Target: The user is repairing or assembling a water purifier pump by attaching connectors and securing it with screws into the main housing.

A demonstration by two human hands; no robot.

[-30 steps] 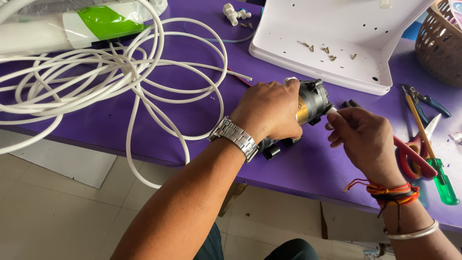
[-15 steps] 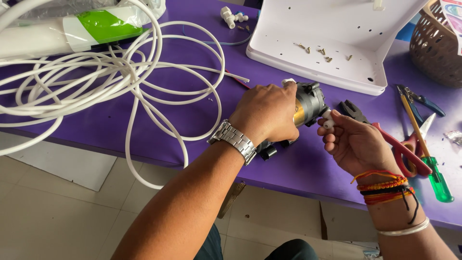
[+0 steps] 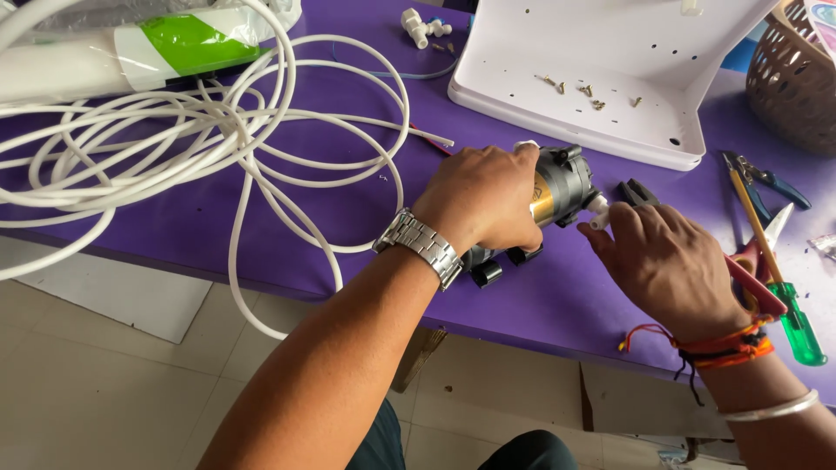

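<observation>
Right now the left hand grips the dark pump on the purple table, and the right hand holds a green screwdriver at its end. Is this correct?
Not quite. In the head view the right hand holds a small white fitting at the pump. The green screwdriver lies on the table. The left hand does grip the pump.

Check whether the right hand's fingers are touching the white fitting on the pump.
Touching. The head view shows the right hand pinching the white fitting at the pump end, with no gap visible.
</observation>
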